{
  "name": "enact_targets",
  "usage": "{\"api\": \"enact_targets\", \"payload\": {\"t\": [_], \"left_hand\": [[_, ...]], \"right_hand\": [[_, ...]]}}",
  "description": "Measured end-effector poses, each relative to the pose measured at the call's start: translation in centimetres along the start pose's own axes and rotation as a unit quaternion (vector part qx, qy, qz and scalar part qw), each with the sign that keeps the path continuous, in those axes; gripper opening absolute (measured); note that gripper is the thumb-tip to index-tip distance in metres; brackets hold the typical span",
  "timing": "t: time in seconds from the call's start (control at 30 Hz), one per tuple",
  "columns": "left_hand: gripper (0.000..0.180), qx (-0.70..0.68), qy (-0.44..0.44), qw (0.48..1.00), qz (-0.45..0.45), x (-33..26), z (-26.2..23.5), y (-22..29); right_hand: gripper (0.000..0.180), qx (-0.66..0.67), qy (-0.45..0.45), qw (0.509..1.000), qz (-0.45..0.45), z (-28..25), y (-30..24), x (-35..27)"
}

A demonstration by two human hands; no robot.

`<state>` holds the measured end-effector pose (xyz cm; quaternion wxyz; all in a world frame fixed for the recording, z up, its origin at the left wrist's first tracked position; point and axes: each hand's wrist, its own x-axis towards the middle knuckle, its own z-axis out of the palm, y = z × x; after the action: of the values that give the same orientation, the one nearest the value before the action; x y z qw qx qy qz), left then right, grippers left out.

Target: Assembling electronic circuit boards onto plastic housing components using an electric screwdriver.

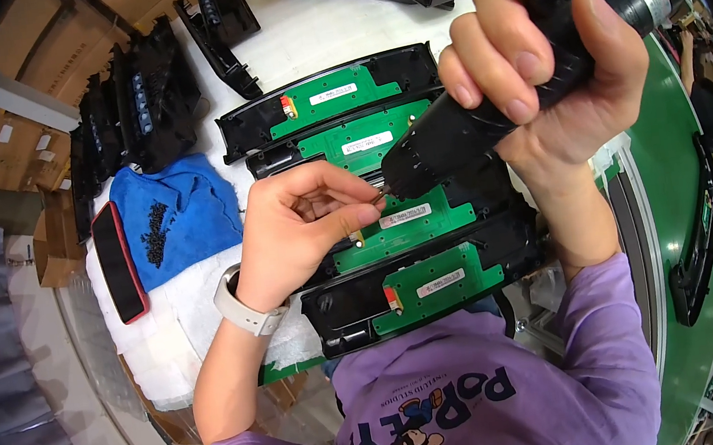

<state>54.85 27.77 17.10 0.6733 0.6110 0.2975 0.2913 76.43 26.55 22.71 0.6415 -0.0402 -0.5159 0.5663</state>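
Black and cylindrical, the plastic-bodied electric screwdriver (526, 77) is gripped by the right hand (551, 65), closed fully round its barrel, and its bit tip (379, 191) is steadied at the pinched fingertips of the left hand (304, 229), where a small screw seems to be held, though it cannot be made out. Just below the tip, four long black plastic housings with green circuit boards (401, 226) are laid side by side on the white table (298, 34). If the bit is started off-axis, the screw could be dropped or the green board scratched, and the fingertips could be nipped. Loose black screws (158, 233) are heaped on a blue cloth (186, 208) nearby
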Motion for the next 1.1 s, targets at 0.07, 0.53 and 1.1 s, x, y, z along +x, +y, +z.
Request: {"api": "enact_targets", "payload": {"t": [0.07,0.53,1.1], "left_hand": [[0.011,0.019,0.007,1.0,0.006,0.0,0.2,-0.1],[0.013,0.038,0.07,0.997,0.004,0.4,0.1,-1.1],[0.014,0.172,0.036,0.984,-0.019,0.2,0.7,-1.2]], "right_hand": [[0.037,0.005,0.036,0.999,-0.003,0.2,0.0,-0.1],[0.035,0.002,0.016,0.996,0.088,0.1,-2.1,0.4],[0.032,-0.247,0.064,0.952,0.171,1.7,-0.6,-0.1]]}}
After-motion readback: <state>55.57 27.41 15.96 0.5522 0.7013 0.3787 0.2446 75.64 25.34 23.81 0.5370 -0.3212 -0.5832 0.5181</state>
